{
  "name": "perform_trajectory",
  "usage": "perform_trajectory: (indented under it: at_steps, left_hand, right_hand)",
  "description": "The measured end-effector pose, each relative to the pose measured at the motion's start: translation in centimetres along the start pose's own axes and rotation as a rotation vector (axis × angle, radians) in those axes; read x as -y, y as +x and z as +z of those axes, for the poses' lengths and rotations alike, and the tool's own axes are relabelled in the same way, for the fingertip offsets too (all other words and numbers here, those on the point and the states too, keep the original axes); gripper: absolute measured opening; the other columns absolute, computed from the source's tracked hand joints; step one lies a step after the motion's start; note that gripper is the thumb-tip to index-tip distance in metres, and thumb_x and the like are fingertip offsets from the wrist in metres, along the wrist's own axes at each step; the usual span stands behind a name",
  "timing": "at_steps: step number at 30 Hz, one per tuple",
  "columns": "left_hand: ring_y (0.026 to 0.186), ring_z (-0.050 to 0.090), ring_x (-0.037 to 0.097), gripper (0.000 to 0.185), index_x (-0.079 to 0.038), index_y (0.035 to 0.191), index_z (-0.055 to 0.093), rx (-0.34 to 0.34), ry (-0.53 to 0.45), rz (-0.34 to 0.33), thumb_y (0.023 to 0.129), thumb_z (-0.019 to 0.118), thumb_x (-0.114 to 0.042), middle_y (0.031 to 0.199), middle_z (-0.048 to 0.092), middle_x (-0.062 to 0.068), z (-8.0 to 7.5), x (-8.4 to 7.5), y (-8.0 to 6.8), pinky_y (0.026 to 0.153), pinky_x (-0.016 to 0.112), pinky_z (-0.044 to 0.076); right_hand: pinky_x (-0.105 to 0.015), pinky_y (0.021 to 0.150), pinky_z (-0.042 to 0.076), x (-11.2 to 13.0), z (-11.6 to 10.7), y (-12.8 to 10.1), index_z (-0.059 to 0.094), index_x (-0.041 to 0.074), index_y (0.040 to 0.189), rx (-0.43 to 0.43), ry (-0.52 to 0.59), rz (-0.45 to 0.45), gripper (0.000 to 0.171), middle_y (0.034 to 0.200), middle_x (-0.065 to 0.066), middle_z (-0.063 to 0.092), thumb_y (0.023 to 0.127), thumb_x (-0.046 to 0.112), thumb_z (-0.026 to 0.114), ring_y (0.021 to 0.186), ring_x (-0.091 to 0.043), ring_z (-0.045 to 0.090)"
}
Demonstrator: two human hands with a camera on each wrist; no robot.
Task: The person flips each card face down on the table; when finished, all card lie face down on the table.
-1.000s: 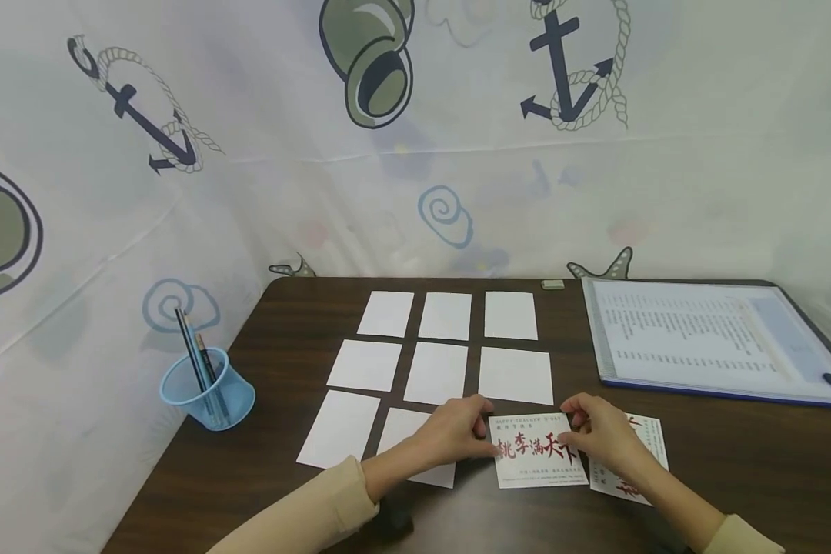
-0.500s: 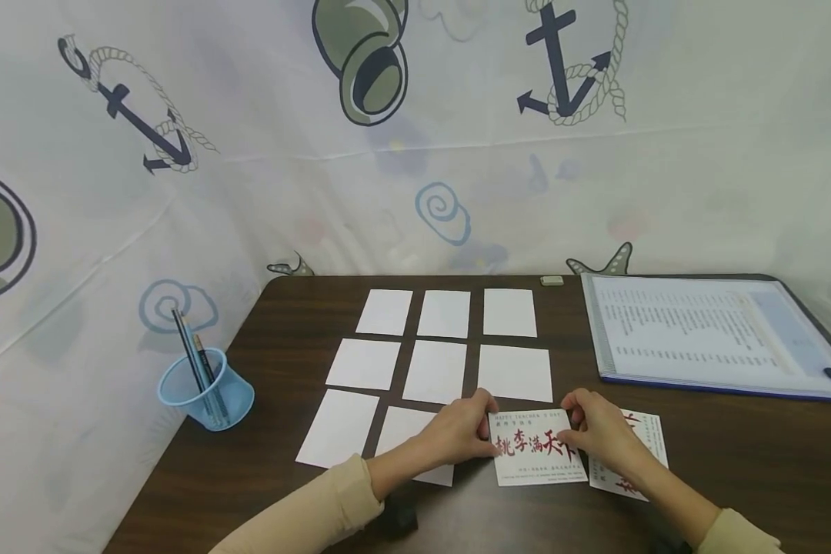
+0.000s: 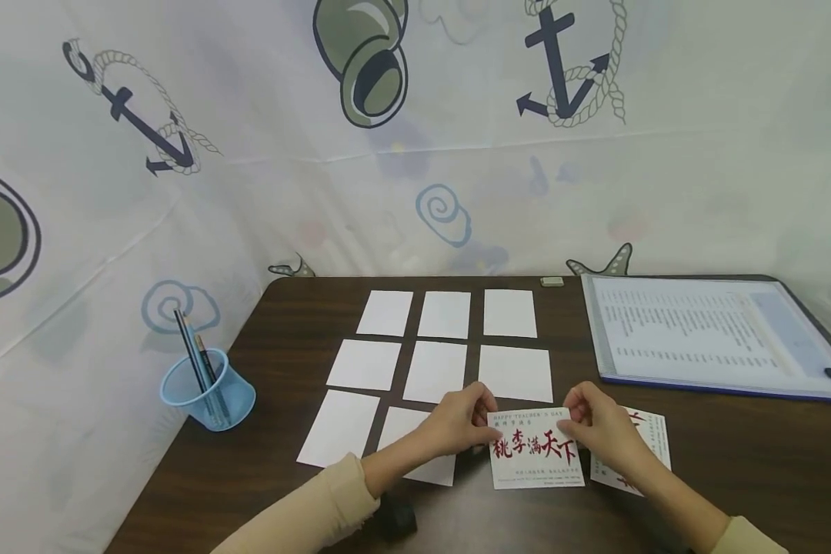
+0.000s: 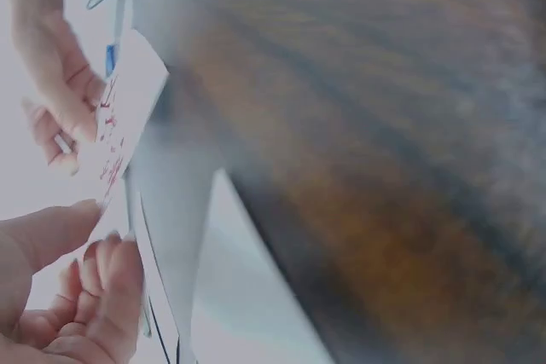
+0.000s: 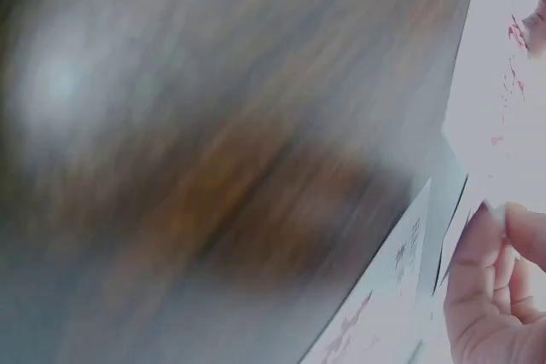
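Note:
A white greeting card (image 3: 536, 463) with red Chinese characters and "HAPPY TEACHER'S DAY" in small print is held between both hands near the table's front middle. My left hand (image 3: 455, 423) pinches its left side between thumb and fingers. On the upper right side, my right hand (image 3: 601, 431) pinches it the same way. Both wrist views show the card (image 4: 128, 121) tilted up off the table. A second card printed in red (image 3: 654, 440) lies on the table, partly hidden under my right forearm. My left forearm partly covers a blank white card (image 3: 435, 469).
Several blank white cards (image 3: 435, 371) lie in rows left of centre. A light-blue cup (image 3: 231, 396) with pencils stands at the left edge. A flat board with a printed sheet (image 3: 692, 338) and a dark pen lies back right. A small eraser (image 3: 552, 282) sits at the back edge.
Both hands have raised the card slightly, and its face now tilts more upright. The card's last character, earlier partly covered by the right thumb, now shows. The other cards have not moved.

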State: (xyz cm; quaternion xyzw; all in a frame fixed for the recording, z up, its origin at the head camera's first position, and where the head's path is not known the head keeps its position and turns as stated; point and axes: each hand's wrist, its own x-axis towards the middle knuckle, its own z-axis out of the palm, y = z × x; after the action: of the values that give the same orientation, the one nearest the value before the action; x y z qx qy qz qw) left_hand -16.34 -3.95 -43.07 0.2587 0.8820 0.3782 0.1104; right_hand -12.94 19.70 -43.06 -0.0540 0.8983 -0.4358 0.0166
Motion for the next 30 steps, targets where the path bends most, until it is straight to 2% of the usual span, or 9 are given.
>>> perform_trajectory:
  at_steps: [4,6,10,12,16,19,23,30]
  left_hand:
    - [0.060,0.056,0.006,0.019,-0.001,0.094,0.055,0.000,-0.272,-0.108,0.082,0.069,-0.002,0.076,0.056,0.001,-1.1,-0.1,0.4,0.053,0.021,0.052]
    - [0.062,0.059,0.009,0.017,0.001,0.095,0.055,0.000,-0.378,-0.157,0.083,0.067,-0.001,0.078,0.056,0.003,-1.8,-0.1,0.6,0.055,0.025,0.054]
    - [0.066,0.061,0.011,0.018,0.003,0.097,0.054,-0.025,-0.491,-0.223,0.083,0.065,0.000,0.082,0.055,0.006,-3.0,-0.1,1.0,0.059,0.026,0.056]
    - [0.066,0.061,0.011,0.019,0.004,0.098,0.053,-0.040,-0.523,-0.244,0.083,0.064,0.001,0.083,0.055,0.007,-3.3,-0.1,1.2,0.060,0.025,0.056]
    - [0.066,0.061,0.011,0.021,0.006,0.099,0.052,-0.069,-0.563,-0.230,0.081,0.062,0.001,0.086,0.055,0.007,-3.7,-0.3,1.7,0.061,0.026,0.056]
    - [0.067,0.061,0.011,0.021,0.006,0.098,0.052,-0.090,-0.578,-0.199,0.080,0.061,0.001,0.087,0.055,0.008,-3.7,-0.7,1.9,0.060,0.026,0.056]
    - [0.066,0.061,0.011,0.019,0.005,0.096,0.052,-0.116,-0.578,-0.175,0.079,0.060,0.001,0.084,0.056,0.007,-3.9,-1.4,1.9,0.058,0.026,0.056]
    - [0.071,0.061,0.011,0.017,0.003,0.093,0.050,-0.152,-0.630,-0.124,0.078,0.057,0.002,0.082,0.058,0.006,-4.4,-2.5,1.5,0.064,0.035,0.057]
  right_hand:
    - [-0.022,0.056,0.052,0.3,0.1,0.2,0.051,-0.003,0.101,-0.001,0.141,0.036,0.028,0.081,-0.008,0.051,0.081,0.000,0.069,0.064,-0.010,0.050]
    - [-0.020,0.058,0.051,0.6,0.4,0.3,0.052,-0.003,0.104,-0.070,0.127,0.015,0.029,0.083,-0.008,0.053,0.081,0.001,0.070,0.067,-0.008,0.050]
    - [-0.017,0.058,0.046,2.1,1.5,0.5,0.058,0.002,0.098,-0.265,0.064,-0.095,0.026,0.078,-0.003,0.056,0.077,-0.002,0.073,0.066,-0.002,0.049]
    - [-0.017,0.057,0.045,3.2,2.4,0.5,0.060,0.004,0.092,-0.303,0.072,-0.169,0.024,0.074,0.000,0.056,0.075,-0.003,0.075,0.065,-0.001,0.048]
    - [-0.019,0.055,0.046,5.0,4.3,0.3,0.059,0.005,0.086,-0.242,0.139,-0.294,0.024,0.070,0.004,0.054,0.072,-0.002,0.077,0.063,0.000,0.049]
    - [-0.019,0.053,0.047,5.9,5.2,0.2,0.058,0.007,0.085,-0.216,0.158,-0.350,0.028,0.069,0.006,0.053,0.069,0.001,0.080,0.061,0.001,0.049]
    - [-0.018,0.052,0.046,6.5,5.7,0.1,0.057,0.009,0.085,-0.231,0.125,-0.402,0.034,0.070,0.006,0.053,0.064,0.003,0.083,0.061,0.002,0.048]
    - [-0.015,0.052,0.046,6.9,5.5,-0.1,0.061,0.007,0.086,-0.321,0.058,-0.513,0.033,0.071,0.007,0.055,0.064,-0.009,0.079,0.062,0.003,0.049]
